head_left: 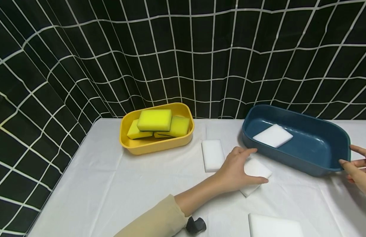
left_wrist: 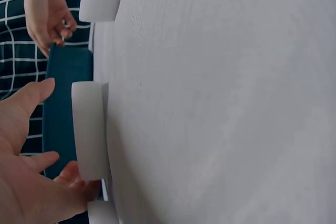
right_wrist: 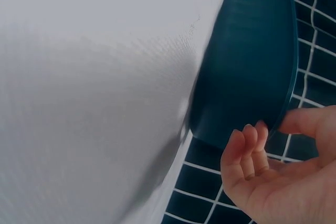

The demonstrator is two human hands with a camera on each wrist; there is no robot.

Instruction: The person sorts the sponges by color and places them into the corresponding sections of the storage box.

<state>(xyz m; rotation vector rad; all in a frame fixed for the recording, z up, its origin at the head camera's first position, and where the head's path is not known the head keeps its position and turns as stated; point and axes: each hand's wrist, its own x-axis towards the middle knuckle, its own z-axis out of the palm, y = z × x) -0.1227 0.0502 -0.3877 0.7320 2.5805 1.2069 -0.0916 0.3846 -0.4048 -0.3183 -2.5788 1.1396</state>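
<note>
My left hand (head_left: pixel 237 169) reaches over a white sponge block (head_left: pixel 258 168), thumb and fingers spread on either side of it. In the left wrist view the fingers are apart beside the white block (left_wrist: pixel 88 129); firm contact cannot be made out. At the right edge of the head view, my right hand (head_left: pixel 362 171) holds the end rim of a dark blue bin (head_left: pixel 307 161). The right wrist view shows its fingers (right_wrist: pixel 247 148) curled against the bin's outer end. Inside the bin lies another white block (head_left: pixel 273 135).
A yellow bin (head_left: pixel 156 148) at the back left holds several yellow sponges (head_left: pixel 154 120). More white blocks lie on the white cloth, one left of my hand (head_left: pixel 213 154) and one at the front (head_left: pixel 274 227). Behind hangs a black gridded curtain (head_left: pixel 200 59).
</note>
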